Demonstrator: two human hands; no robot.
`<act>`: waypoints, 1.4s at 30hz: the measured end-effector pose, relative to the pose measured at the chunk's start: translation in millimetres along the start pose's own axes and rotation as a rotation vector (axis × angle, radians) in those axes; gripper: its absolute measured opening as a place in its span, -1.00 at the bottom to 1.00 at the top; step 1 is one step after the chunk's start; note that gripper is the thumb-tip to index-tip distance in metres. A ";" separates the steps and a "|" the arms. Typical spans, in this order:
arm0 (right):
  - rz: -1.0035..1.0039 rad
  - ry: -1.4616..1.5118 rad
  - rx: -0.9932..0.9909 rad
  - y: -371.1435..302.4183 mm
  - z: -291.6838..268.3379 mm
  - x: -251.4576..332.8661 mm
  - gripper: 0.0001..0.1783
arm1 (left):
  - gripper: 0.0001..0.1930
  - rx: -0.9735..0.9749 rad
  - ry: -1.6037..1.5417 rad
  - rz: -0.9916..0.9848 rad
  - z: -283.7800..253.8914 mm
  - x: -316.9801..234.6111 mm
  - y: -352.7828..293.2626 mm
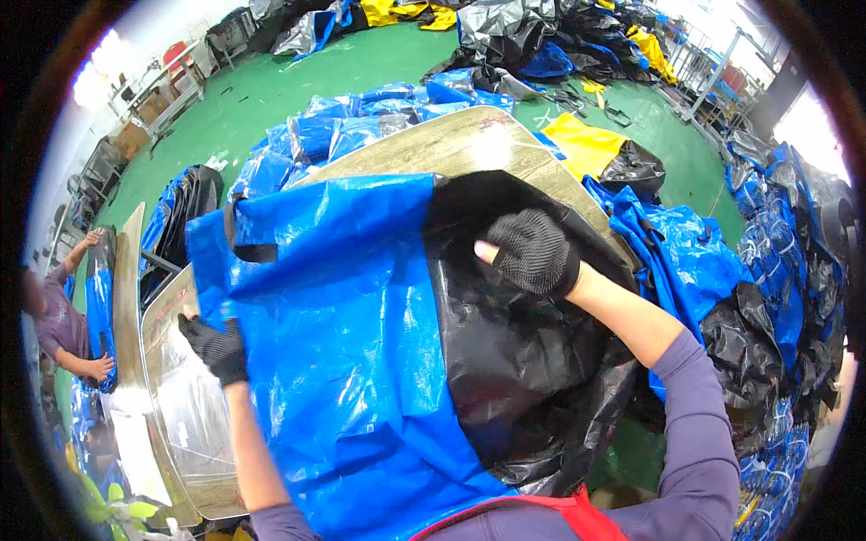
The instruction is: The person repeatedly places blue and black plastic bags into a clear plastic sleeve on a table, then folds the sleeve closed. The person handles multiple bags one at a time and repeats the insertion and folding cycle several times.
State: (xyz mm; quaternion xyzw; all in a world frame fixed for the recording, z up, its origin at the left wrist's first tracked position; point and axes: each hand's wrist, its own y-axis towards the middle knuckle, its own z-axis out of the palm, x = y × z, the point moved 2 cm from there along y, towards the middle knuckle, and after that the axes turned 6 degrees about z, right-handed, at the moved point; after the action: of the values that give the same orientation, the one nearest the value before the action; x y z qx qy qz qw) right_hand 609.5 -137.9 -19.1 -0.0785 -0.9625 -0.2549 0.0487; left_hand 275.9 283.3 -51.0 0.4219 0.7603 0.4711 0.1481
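A large blue and black tarpaulin bag [347, 316] lies spread across the table in front of me, blue on the left and glossy black on the right. A dark strap [248, 243] hangs at its upper left corner. My left hand [216, 349], in a black knit glove, is at the bag's left edge with fingers stretched out and thumb apart. My right hand [532, 254], gloved alike with a bare thumb tip, rests on the black part; its fingers are curled down against the material, their tips hidden.
Beneath the bag is a wood-patterned table [406, 149]. Beyond it are piled blue packages [334, 126]. To the right, blue and black sheeting [686, 252] hangs by stacked bundles [771, 270]. A co-worker [68, 316] at far left handles a folded blue piece [101, 307].
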 end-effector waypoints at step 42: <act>0.326 -0.363 0.384 -91.5 -3.7 51.5 -0.12 | -0.30 0.613 -0.920 0.469 -124.8 -227.7 1.0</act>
State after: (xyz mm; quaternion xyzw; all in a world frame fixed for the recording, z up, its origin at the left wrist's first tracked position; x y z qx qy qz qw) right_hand 543.0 -211.7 -53.2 -0.2654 -0.9608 -0.0392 -0.0701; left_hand 335.4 31.8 -25.5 0.7624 0.6061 0.0193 0.2256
